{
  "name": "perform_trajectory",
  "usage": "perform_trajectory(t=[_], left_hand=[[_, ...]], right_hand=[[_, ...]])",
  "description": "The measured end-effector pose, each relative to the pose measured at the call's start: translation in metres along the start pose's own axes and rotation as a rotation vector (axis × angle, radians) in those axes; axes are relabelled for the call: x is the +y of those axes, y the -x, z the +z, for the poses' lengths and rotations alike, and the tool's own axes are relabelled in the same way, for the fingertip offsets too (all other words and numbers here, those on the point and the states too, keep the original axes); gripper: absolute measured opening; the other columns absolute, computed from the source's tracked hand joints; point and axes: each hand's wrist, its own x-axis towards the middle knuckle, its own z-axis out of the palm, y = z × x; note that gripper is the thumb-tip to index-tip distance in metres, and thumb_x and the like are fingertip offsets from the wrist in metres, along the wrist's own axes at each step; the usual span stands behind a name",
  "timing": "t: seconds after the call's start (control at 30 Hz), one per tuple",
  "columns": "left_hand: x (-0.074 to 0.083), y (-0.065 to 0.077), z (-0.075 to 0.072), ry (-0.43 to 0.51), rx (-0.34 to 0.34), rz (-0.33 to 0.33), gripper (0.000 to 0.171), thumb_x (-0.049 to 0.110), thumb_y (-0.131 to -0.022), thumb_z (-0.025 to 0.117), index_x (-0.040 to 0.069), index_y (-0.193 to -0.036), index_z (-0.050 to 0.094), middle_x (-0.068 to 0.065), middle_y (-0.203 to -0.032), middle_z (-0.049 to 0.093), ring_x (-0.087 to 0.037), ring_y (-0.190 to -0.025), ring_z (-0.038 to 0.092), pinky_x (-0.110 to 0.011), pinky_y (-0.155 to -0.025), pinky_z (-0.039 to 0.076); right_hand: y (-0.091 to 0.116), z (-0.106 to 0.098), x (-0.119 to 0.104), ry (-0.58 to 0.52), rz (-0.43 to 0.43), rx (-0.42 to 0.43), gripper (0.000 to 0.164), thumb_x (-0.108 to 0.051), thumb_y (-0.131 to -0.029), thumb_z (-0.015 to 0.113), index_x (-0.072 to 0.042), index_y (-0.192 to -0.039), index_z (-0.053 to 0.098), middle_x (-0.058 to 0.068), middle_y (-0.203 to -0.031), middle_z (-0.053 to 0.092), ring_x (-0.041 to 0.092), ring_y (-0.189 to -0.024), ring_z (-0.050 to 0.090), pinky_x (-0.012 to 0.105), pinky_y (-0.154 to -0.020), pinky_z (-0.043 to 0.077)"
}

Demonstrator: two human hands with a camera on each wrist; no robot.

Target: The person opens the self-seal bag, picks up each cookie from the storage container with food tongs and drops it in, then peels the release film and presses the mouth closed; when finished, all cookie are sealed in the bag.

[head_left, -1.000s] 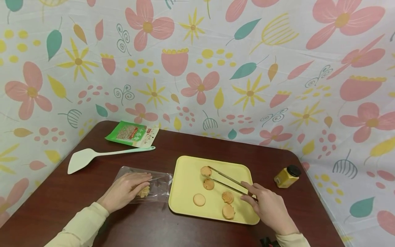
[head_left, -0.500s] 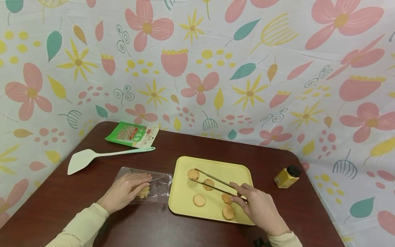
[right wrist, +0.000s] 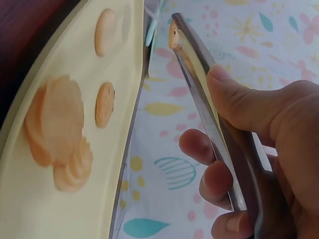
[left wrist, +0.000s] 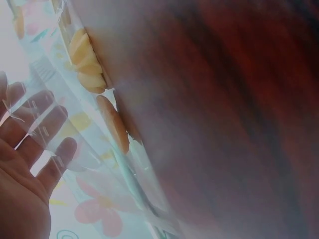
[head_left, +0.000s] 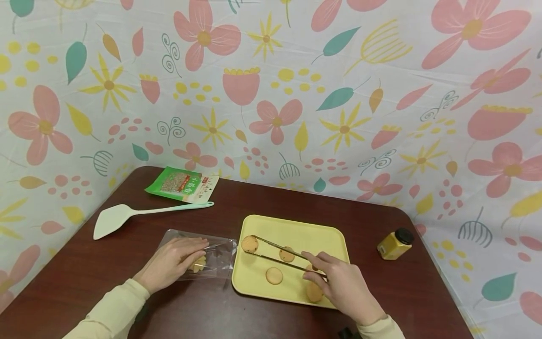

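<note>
My right hand point(head_left: 343, 285) grips metal tongs point(right wrist: 199, 74), thumb on one side and curled fingers on the other. Their tips pinch a round cookie point(head_left: 250, 244) with dark specks over the left edge of the yellow tray point(head_left: 254, 293). On the tray lie a plain round cookie point(head_left: 274, 276), a speckled one point(head_left: 287, 254) and, partly behind my hand, swirled cookies point(right wrist: 57, 122). My left hand point(head_left: 175, 259) rests with extended fingers on a clear plastic bag point(head_left: 221, 258) left of the tray. Inside the bag are a ridged cookie point(left wrist: 85, 59) and a flat one point(left wrist: 113, 123).
A pale spatula point(head_left: 114, 220) lies at the left of the dark wooden table point(head_left: 203, 310). Behind it is a green and white packet point(head_left: 182, 184). A yellow jar point(head_left: 395, 244) with a black lid is at the right. Flower-printed cloth point(head_left: 271, 94) hangs behind.
My right hand has moved left, carrying the speckled cookie in the tongs across the tray to its left edge. The left hand stays on the bag.
</note>
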Motion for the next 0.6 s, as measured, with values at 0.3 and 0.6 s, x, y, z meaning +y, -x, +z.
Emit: perform_trajectory(t=[0.3, 0.6], left_hand=[[0.001, -0.001, -0.001, -0.016, 0.013, 0.015, 0.028, 0.024, -0.088, 0.068, 0.012, -0.114, 0.070, 0.001, -0.113, 0.067, -0.017, -0.105, 0.061, -0.042, -0.090, 0.046], [0.004, -0.001, 0.000, -0.023, 0.004, 0.020, 0.028, 0.023, -0.088, 0.068, 0.012, -0.114, 0.070, 0.002, -0.114, 0.066, -0.016, -0.107, 0.060, -0.039, -0.091, 0.047]], right_hand=[[-0.008, 0.009, -0.013, -0.021, -0.065, -0.025, 0.042, -0.039, -0.082, 0.071, -0.023, -0.120, 0.066, -0.021, -0.080, 0.050, -0.006, -0.054, 0.034, 0.013, -0.046, 0.034], [-0.017, 0.016, -0.025, -0.014, -0.101, -0.043, 0.043, -0.036, -0.080, 0.074, -0.026, -0.120, 0.065, -0.020, -0.078, 0.049, -0.006, -0.055, 0.039, 0.016, -0.045, 0.036]])
